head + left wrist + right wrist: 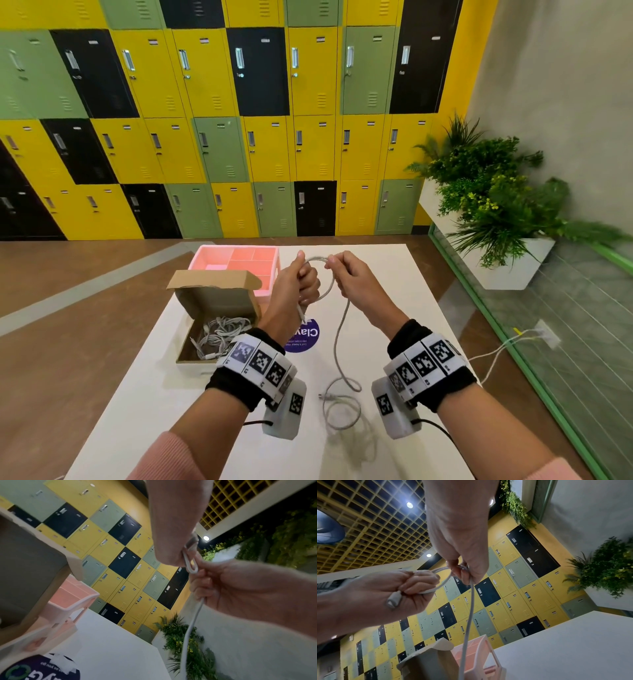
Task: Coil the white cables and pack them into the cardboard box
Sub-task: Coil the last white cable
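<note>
Backdrop: yellow, green and black lockers (239, 137) are seen behind a white table (411, 308), with a plant (496, 205) at 2 o'clock.
Left hand (301, 284): clenched round the first loop of a white cable (337, 335); the plug (393, 600) is seen poking out below the curled fingers.
Right hand (349, 274): the cable is pinched between thumb and fingers at the top of the loop, just beside the left hand.
Cable: held above the table centre; its tail is hung down to 6 o'clock, where slack lies in loose curls on the table.
Box (212, 329): placed at 9 o'clock of the hands, lid raised, coiled cables (219, 334) already inside.
Tray (239, 263): pink, set behind the box at 11 o'clock.
Risk, tangling: the curled slack could be knotted if drawn up quickly.
Risk, loop loss: the coil may spring open if the left grip is eased while a new turn is added.
Risk, snagging: the free end might be dragged over the table edge or caught on a wrist camera (284, 407).
</note>
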The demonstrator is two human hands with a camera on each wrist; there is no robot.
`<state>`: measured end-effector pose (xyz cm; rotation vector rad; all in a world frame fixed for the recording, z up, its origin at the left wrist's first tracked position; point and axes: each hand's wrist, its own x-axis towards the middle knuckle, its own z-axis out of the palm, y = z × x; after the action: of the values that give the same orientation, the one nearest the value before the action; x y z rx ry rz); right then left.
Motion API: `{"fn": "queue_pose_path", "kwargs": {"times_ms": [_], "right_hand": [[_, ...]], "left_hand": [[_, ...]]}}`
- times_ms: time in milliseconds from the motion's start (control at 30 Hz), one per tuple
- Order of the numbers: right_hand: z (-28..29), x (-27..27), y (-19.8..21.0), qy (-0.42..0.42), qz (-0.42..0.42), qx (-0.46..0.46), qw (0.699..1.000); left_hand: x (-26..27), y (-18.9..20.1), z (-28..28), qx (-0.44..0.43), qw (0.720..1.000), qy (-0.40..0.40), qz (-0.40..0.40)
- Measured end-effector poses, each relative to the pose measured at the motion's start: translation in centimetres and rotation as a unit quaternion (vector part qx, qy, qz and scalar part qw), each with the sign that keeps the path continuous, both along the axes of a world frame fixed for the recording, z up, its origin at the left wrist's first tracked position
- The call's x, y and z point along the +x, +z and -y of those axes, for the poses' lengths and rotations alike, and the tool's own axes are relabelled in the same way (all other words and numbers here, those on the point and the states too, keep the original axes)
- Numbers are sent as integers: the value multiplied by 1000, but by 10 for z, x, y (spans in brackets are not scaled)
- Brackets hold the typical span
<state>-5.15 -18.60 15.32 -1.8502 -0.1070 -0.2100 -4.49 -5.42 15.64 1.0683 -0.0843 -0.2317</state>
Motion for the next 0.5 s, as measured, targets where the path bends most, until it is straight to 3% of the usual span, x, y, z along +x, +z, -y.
{"fn": "queue_pose_path", "kwargs": {"times_ms": [167,300,500], "right_hand": [[2,-2,-16,7,-39,-24,999],[-1,-6,-29,51,-85,-156,983],[-7,-15,-10,145,-77,-307,938]], "left_hand": [[5,7,-5,-50,997,-38,45],[10,10,-8,21,992,-12,122],[8,-5,-11,155,970,48,179]]}}
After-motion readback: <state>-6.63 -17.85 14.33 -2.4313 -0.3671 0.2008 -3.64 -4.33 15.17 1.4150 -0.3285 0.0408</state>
